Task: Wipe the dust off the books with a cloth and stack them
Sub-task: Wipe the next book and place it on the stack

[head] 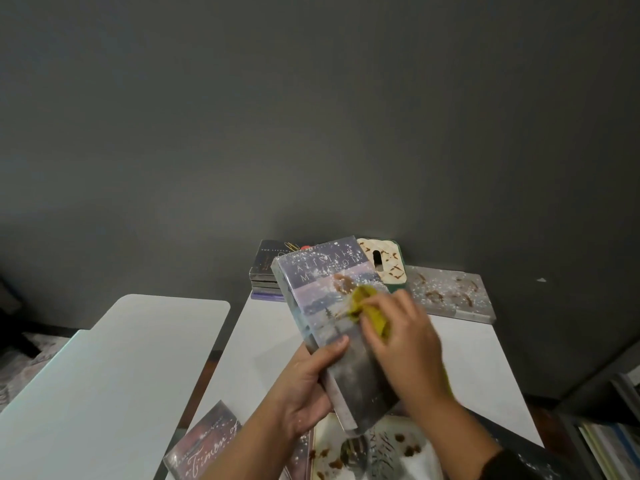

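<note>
- left hand [304,393]: grips the book [332,327] at its lower spine edge, thumb lying across the cover
- right hand [405,344]: fingers bunched round the yellow cloth [367,308], pressing it on the cover mid-way up
- book: held above the white table [467,362], cover up, long axis running away from the person, title end far, tilted slightly left

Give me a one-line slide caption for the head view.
Left hand holds a dusty book tilted above the white table while the right hand wipes its cover with a yellow cloth.
</note>
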The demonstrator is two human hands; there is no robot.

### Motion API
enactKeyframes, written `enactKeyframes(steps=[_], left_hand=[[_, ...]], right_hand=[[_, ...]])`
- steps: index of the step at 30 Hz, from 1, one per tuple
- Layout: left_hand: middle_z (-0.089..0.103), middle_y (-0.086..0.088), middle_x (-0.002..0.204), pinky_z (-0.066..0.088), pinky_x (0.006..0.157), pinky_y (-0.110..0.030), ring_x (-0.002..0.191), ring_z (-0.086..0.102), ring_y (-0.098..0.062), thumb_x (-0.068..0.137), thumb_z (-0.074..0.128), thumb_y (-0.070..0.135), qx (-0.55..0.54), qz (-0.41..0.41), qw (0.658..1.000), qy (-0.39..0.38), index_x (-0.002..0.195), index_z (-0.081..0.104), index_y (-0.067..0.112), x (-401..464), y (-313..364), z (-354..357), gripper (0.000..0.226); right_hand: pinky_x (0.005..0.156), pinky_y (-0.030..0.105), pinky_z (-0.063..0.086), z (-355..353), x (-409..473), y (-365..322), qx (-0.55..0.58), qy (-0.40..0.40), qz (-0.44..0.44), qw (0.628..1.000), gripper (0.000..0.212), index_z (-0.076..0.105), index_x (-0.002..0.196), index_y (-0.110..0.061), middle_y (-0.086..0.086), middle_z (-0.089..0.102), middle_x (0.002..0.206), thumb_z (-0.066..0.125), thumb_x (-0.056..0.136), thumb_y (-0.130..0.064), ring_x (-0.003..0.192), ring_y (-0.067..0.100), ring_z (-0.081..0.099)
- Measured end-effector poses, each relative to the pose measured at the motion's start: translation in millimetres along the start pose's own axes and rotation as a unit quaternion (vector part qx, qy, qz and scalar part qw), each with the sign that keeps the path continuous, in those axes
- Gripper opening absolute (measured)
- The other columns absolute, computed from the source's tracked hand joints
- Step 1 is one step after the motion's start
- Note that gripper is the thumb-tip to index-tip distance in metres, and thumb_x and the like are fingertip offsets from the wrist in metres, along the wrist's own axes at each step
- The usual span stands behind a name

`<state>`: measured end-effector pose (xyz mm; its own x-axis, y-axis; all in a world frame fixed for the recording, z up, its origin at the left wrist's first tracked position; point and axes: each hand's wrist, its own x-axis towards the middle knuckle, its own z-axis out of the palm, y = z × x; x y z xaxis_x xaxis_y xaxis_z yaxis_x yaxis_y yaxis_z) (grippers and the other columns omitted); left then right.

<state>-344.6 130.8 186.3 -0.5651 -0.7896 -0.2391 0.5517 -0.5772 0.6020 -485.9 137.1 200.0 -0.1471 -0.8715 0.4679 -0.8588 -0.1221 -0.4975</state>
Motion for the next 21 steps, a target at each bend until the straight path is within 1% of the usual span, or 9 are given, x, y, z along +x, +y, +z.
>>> enactKeyframes(steps=[1,2,4,7,11,13,15,18,21], left_hand=[[0.069,-0.026,0.100,0.059,0.072,-0.044,0.083,0.070,-0.034,0.058,0.077,-0.004,0.013,0.000,1.000,0.003,0.092,0.075,-0.001,-3,-1,3,0.033],[0.069,-0.026,0.098,0.059,0.069,-0.042,0.082,0.071,-0.034,0.062,0.067,-0.008,0.021,-0.002,1.000,0.005,0.086,0.076,-0.001,-5,-1,6,0.027],[0.069,-0.027,0.096,0.060,0.067,-0.042,0.080,0.071,-0.034,0.061,0.057,-0.014,0.021,0.003,1.000,-0.002,0.082,0.076,-0.001,-6,-3,7,0.031],[0.068,-0.029,0.096,0.059,0.065,-0.044,0.080,0.070,-0.036,0.059,0.055,-0.018,0.023,0.022,0.999,-0.016,0.085,0.076,-0.001,-7,-1,9,0.037],[0.066,-0.027,0.089,0.060,0.069,-0.042,0.078,0.069,-0.033,0.059,0.053,-0.020,0.034,0.036,0.999,-0.006,0.084,0.075,0.000,-8,1,9,0.039],[0.065,-0.030,0.095,0.057,0.075,-0.047,0.082,0.068,-0.036,0.058,0.053,-0.022,0.024,0.024,0.999,-0.002,0.088,0.073,-0.002,-10,0,10,0.041],[0.066,-0.031,0.098,0.058,0.073,-0.048,0.083,0.069,-0.038,0.057,0.052,-0.023,0.015,0.004,1.000,0.005,0.096,0.067,-0.005,-12,-1,11,0.046],[0.068,-0.031,0.098,0.059,0.070,-0.048,0.083,0.070,-0.039,0.054,0.052,-0.024,0.019,-0.010,1.000,0.023,0.105,0.058,-0.006,-15,-4,12,0.053],[0.067,-0.031,0.096,0.058,0.072,-0.048,0.081,0.070,-0.038,0.053,0.052,-0.024,0.019,-0.007,0.999,0.025,0.097,0.065,-0.006,-15,-5,12,0.049]], right_hand=[[0.060,0.015,0.034,-2,10,10,-0.006,0.013,0.028,0.999,0.014,0.062,0.098,-0.026,-0.011,0.053,0.097,0.060,0.085,-0.031,0.089,0.013,0.051],[0.059,0.018,0.033,-5,17,18,-0.011,0.025,0.050,0.998,0.014,0.062,0.098,-0.024,-0.008,0.054,0.099,0.061,0.085,-0.029,0.091,0.016,0.052],[0.056,0.019,0.032,-9,20,21,-0.022,0.044,0.064,0.997,0.013,0.063,0.096,-0.023,-0.006,0.056,0.098,0.064,0.085,-0.028,0.090,0.018,0.052],[0.056,0.011,0.026,-9,3,0,-0.019,0.040,0.025,0.999,0.012,0.063,0.091,-0.026,-0.011,0.053,0.090,0.066,0.080,-0.028,0.082,0.011,0.049],[0.056,0.019,0.040,-4,-23,-21,0.026,-0.009,-0.053,0.998,0.014,0.060,0.090,-0.035,-0.018,0.049,0.084,0.065,0.077,-0.034,0.076,0.007,0.049],[0.057,0.020,0.042,-4,-17,-13,0.036,-0.011,-0.039,0.999,0.015,0.061,0.090,-0.034,-0.017,0.050,0.086,0.068,0.077,-0.031,0.078,0.008,0.050],[0.056,0.016,0.036,-5,-3,2,0.026,0.004,0.007,1.000,0.013,0.063,0.092,-0.029,-0.014,0.053,0.090,0.068,0.080,-0.028,0.081,0.011,0.052],[0.054,0.022,0.037,-11,13,21,0.008,0.026,0.073,0.997,0.011,0.064,0.092,-0.025,-0.008,0.057,0.096,0.068,0.082,-0.026,0.085,0.018,0.055],[0.054,0.017,0.032,-14,3,8,0.006,0.019,0.048,0.999,0.011,0.064,0.090,-0.028,-0.012,0.054,0.091,0.069,0.079,-0.027,0.084,0.015,0.053]])
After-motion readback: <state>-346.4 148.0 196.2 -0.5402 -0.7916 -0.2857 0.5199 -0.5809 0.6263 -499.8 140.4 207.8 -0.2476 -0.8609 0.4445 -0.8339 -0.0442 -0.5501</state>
